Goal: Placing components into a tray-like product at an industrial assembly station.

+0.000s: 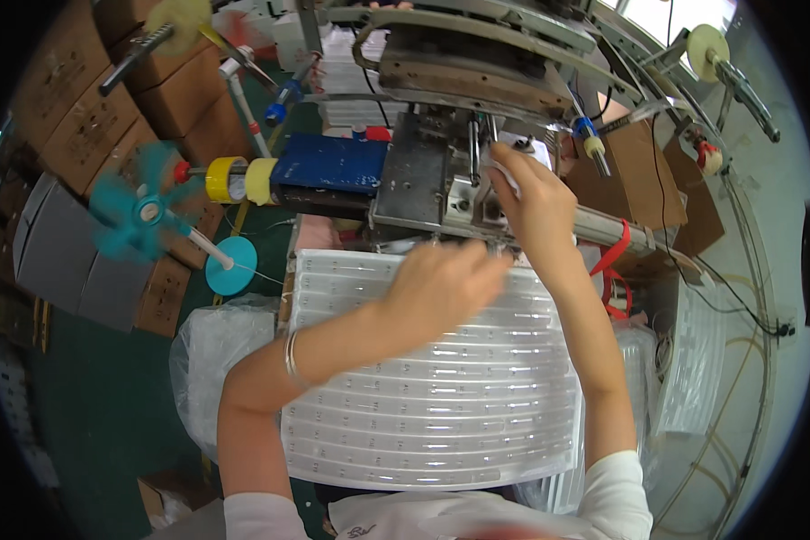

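Note:
My right hand (538, 200) is up at the metal fixture (462, 203) of a machine, its thumb and fingers pinched together. What sits between the fingertips is mostly hidden; a bit of something pale shows there. Lower and to the left, my left hand (445, 290) is over the far part of a white ribbed tray (432, 477). Motion smears its fingers, so their grip is unclear. Rows of clear, shiny tube-shaped pieces (441, 367) with small dark marks lie across the tray, directly in front of my body.
Beyond the fixture hangs the machine's heavy metal head (477, 76). A blue block (330, 163) and yellow tape roll (226, 180) extend left. A teal fan (148, 211) spins nearby. Cardboard boxes (81, 108) are stacked far left. Red ribbon (614, 252) hangs at right; plastic bags (220, 369) flank the tray.

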